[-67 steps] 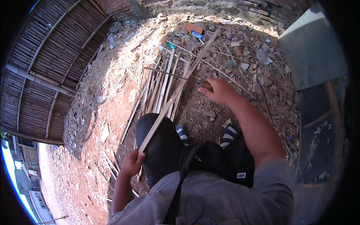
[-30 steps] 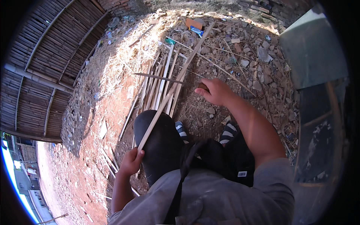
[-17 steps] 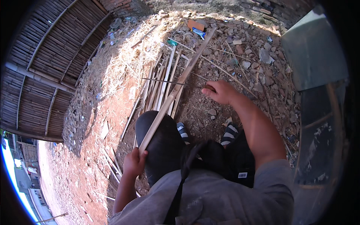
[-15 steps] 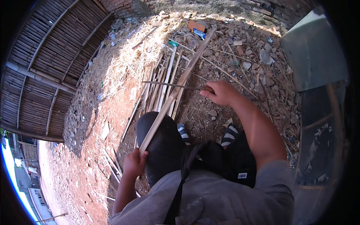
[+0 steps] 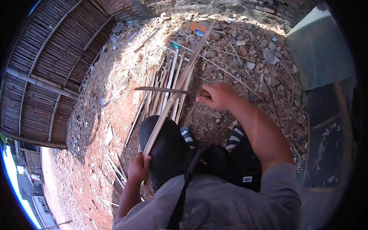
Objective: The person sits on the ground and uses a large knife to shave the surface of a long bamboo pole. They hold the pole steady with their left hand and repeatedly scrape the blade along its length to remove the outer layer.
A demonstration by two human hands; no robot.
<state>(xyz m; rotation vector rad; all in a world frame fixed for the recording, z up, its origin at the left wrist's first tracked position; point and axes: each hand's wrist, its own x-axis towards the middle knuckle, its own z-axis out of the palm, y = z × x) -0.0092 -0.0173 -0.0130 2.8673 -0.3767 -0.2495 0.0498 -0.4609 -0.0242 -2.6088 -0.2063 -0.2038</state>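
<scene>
My left hand (image 5: 139, 166) is closed round the near end of a long split bamboo strip (image 5: 156, 131). The strip rests across my left thigh and slants up to the far right, out over the ground. In my right hand (image 5: 218, 96) is the handle of a long machete (image 5: 163, 90), its blade pointing left. The blade lies across the strip, well beyond my knee; whether it bites into the bamboo I cannot tell. Under and beside the strip, a pile of thin bamboo strips (image 5: 158, 92) lies on the ground.
More strips (image 5: 116, 168) lie on the dirt at the left. Rubble (image 5: 268, 57) and dry straw cover the far ground. A bamboo-slat wall (image 5: 50, 50) stands at the left, a grey-green panel (image 5: 322, 50) at the right, and a brick wall (image 5: 126, 10) at the back. My sandalled feet are below.
The machete and my right hand have shifted left across the bamboo strip. The strip's far end has swung slightly left, while my left hand keeps its hold at the near end.
</scene>
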